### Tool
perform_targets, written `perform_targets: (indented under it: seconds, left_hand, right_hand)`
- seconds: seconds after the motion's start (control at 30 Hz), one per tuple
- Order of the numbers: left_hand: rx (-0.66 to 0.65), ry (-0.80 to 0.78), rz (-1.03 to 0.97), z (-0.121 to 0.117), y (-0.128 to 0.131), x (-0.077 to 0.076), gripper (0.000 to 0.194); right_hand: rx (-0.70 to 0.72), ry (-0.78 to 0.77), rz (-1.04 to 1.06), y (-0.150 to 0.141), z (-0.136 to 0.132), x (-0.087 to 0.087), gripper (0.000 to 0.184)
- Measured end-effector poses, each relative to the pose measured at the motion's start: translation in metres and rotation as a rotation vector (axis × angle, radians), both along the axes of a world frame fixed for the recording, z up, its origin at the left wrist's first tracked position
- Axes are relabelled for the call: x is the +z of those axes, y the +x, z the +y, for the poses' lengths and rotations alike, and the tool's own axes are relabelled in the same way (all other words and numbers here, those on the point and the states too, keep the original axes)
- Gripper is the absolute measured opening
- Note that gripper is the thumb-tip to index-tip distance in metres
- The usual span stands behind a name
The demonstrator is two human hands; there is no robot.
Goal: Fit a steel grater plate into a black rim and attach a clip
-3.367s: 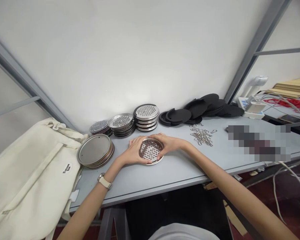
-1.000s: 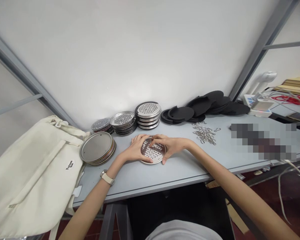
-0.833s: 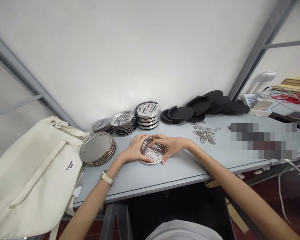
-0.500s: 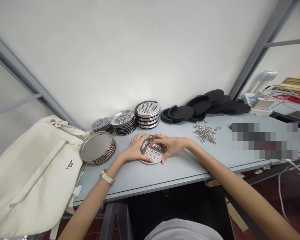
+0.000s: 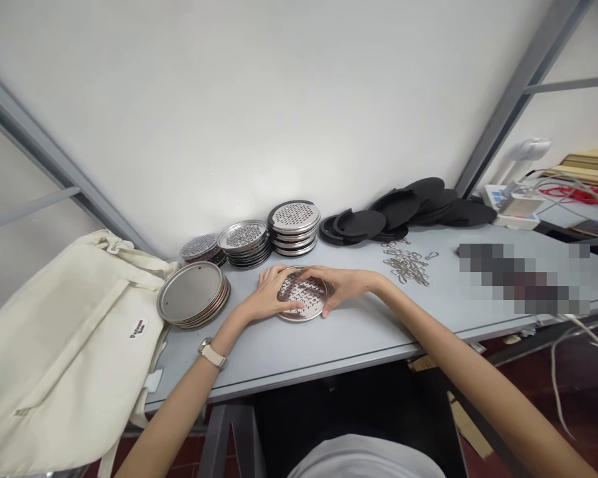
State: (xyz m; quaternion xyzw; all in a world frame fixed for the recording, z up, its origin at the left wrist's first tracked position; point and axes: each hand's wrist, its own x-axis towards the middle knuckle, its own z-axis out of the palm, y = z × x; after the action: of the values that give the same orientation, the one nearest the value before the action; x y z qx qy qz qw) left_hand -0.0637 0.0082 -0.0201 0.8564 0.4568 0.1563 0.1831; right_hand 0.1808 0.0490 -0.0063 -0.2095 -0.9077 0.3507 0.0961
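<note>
The pale wall [image 5: 219,106] backs a grey desk [image 5: 279,352]; at its left end a cream bag [image 5: 70,332] leans close beside the stack of smooth round plates [image 5: 189,292], so a tug on the bag could shift that stack, whose rims do not look perfectly aligned; behind, three piles of perforated discs, left [image 5: 199,248], middle [image 5: 242,236] and right [image 5: 296,218], stand close together, and a knock from the fingers could slide one pile into its neighbour.

The perforated disc [image 5: 309,310] lies between both hands near the desk's middle; the left hand [image 5: 265,297] clasps its left side, thumb on the face and fingers curled round the far rim; the right hand [image 5: 347,283] arches over the right side, thumb by the near rim and fingertips over the holes; raised teeth, if sharp, could scrape skin should either hand slip; uneven pressure could tip the disc; farther right, the overlapping black discs [image 5: 398,209] could slide if bumped, and the heap of metal clips [image 5: 407,264] could scatter under a sweeping forearm.

As for edges and room, the plate stack limits movement leftward; the piles limit it toward the wall; a strip of desk lies between the disc and the front edge; rightward, the gap to the clips is wider, though the right forearm crosses the front edge there.
</note>
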Motion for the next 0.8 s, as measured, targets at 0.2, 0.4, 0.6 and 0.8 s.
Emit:
perform_targets:
  seconds: [0.2, 0.4, 0.6, 0.8]
  left_hand:
    - [0.094, 0.108, -0.002, 0.0, -0.002, -0.002, 0.042]
    - [0.105, 0.174, -0.019, -0.002, 0.002, 0.004, 0.036]
    - [0.044, 0.173, -0.048, -0.005, 0.006, 0.008, 0.032]
    - [0.075, 0.259, -0.072, -0.007, 0.007, 0.011, 0.026]
  right_hand:
    - [-0.085, -0.004, -0.021, 0.017, 0.007, 0.007, 0.056]
    - [-0.092, -0.048, -0.031, 0.028, 0.012, 0.011, 0.043]
    - [-0.235, 0.03, -0.004, 0.02, 0.014, 0.008, 0.035]
    - [-0.332, 0.137, 0.025, 0.018, 0.018, 0.0, 0.031]
